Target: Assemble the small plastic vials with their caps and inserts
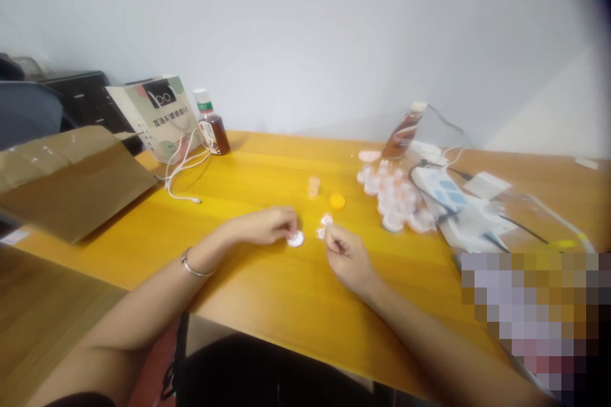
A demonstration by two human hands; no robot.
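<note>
My left hand (273,226) rests low over the table, fingers curled down and pinched at the edge of a small white disc (296,240). Across from it, my right hand (351,261) is closed, thumb against the fingers. Just beyond its fingertips lie small white pieces with reddish marks (327,219); whether one is pinched in that hand I cannot make out. An orange round disc (337,201) lies a little farther off. Behind it to the left stands a small pale peach-coloured container (314,186).
Many small clear tubs (396,197) are clustered at the right, before a tilted brown bottle (405,132). A power strip (443,194) with cables is beside them. At left are a cardboard box (81,184), a paper bag (160,117), a dark bottle (214,130) and a white cable (174,187).
</note>
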